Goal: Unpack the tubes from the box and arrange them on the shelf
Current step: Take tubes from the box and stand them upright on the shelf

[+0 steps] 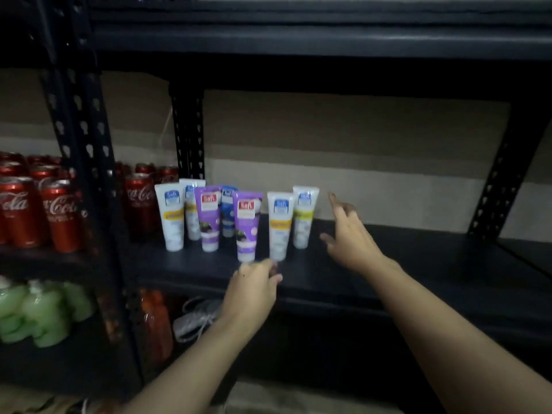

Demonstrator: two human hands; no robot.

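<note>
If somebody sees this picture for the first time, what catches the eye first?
The cluster of white, purple and blue tubes standing cap-down at the left of the dark shelf stands out most. Both hands are near it: the left hand just below the front purple tube, the right hand open beside the rightmost tube. Red cola cans sit far left.

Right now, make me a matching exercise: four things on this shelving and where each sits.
Things: 1 red cola cans; 2 pale green plastic bottles; 3 white plastic tube with lime band; 4 front purple plastic tube.
Places: A rightmost of the tubes; B beneath the cans; C nearest the left hand; D same level, left of the tubes.
Pairs: 1-D, 2-B, 3-A, 4-C.
</note>
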